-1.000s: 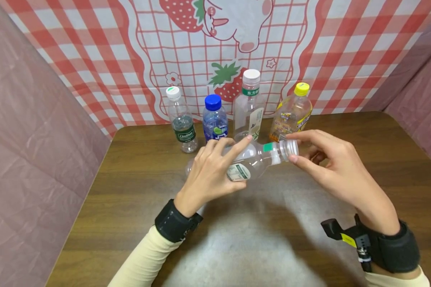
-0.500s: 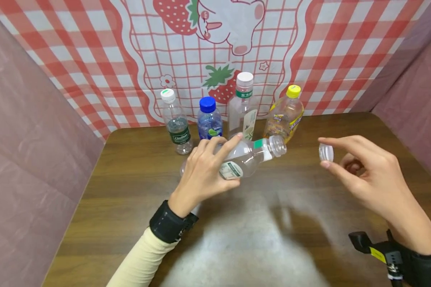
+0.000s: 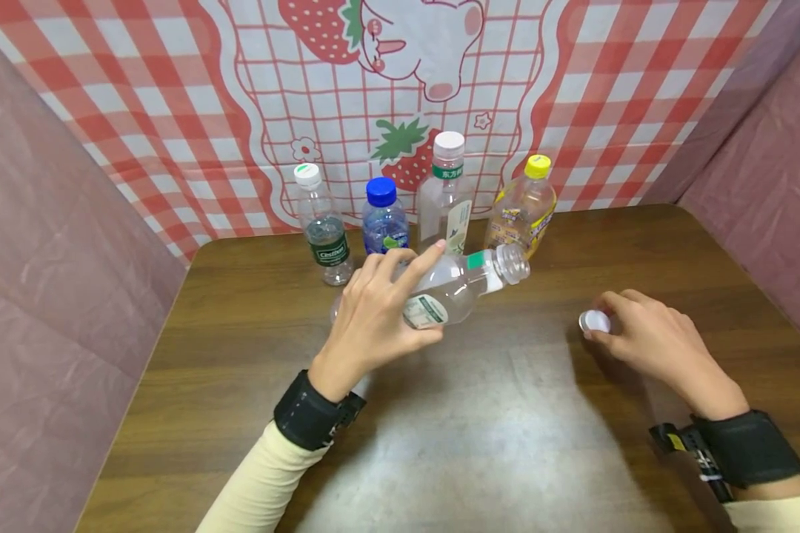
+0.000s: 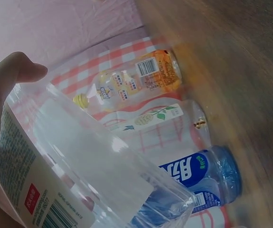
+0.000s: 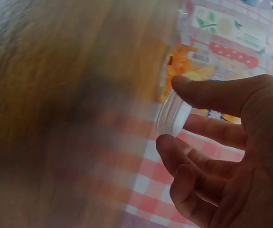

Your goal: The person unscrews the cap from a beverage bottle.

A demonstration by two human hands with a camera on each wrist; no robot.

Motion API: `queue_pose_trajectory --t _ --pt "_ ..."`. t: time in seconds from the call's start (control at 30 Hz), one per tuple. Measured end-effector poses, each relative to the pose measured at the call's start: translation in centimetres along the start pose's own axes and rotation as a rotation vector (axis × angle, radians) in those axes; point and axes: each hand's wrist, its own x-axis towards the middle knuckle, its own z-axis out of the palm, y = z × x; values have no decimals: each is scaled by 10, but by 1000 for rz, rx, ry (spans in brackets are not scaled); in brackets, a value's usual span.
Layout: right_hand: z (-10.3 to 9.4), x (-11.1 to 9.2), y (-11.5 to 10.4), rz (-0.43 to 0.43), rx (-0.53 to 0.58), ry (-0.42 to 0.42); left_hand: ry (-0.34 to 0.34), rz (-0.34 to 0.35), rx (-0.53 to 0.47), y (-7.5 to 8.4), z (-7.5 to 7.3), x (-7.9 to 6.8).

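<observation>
My left hand (image 3: 380, 314) grips a clear plastic bottle (image 3: 463, 285) around its body, tilted with its uncapped mouth up to the right. In the left wrist view the bottle's square body (image 4: 98, 147) and white label with a barcode (image 4: 36, 190) show close up, the thumb (image 4: 29, 69) along its edge. Off to the right, my right hand (image 3: 653, 340) pinches a white bottle cap (image 3: 595, 321) low over the wooden table (image 3: 480, 444). The right wrist view shows the cap (image 5: 173, 114) between the thumb and fingertips.
Along the back stand a bottle with a green label (image 3: 330, 248), a blue-capped bottle (image 3: 384, 218), a tall white-capped bottle (image 3: 447, 192) and a yellow-capped bottle (image 3: 523, 211). A checked cloth (image 3: 173, 111) hangs behind them, pink cloth (image 3: 60, 296) at the sides.
The cap has come away from the bottle's mouth in my right hand, moved right and then down toward the table. My left hand keeps its hold on the bottle.
</observation>
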Motion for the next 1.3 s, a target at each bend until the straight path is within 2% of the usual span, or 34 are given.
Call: queue_pose_trajectory --t 0.2,0.33,0.57,0.7,0.87,1.17,1.3 --pt "16 8 -1 -11 0 -89 -2 0 3 -3 -1 -1" --pt "23 10 -4 -16 8 -118 -3 5 2 -4 -2 0" --pt "26 14 -7 -29 6 -115 1 8 5 -5 -4 0" --pt "18 15 -10 -16 11 -89 4 14 0 -6 -5 2" --pt "-5 20 -31 -46 24 41 21 7 -3 -7 -9 5" --pt "-46 33 -113 -283 166 337 73 -32 -120 -10 -11 3" --pt "-51 34 -137 -376 224 384 127 -41 -162 -8 -8 4"
